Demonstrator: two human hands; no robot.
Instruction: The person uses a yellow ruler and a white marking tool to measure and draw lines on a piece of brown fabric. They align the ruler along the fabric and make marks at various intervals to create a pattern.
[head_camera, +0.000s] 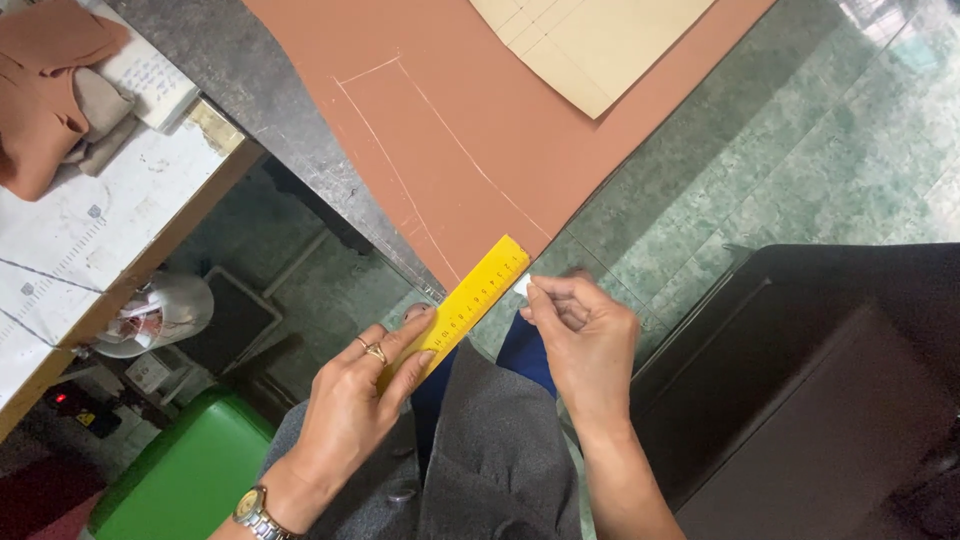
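**Marking cloth with ruler and chalk: lines partly drawn**

Brown cloth (470, 110) lies flat on the grey table (250, 70), its corner hanging over the near edge. Chalk lines (400, 175) already on it: two long strokes running toward the corner, joined by a short one at the far end, so an outline is partly drawn. Near the corner the lines are not yet closed, as far as can be seen. A cream paper pattern (590, 45) sits on the cloth, further up.

Left hand (360, 410) pins the yellow ruler (470, 305) down flat, fingers spread along it, not wrapped round it; ruler tip reaches the cloth's corner. Ring and watch on that hand.

Right hand (585, 340) is pinched closed on a small white piece of chalk (522, 285), thumb and forefinger tight, just beside the ruler's far end, at the cloth edge. Cannot tell if the chalk touches the cloth.

Folded cloth (45, 90) at left, green bin (190, 470) below.
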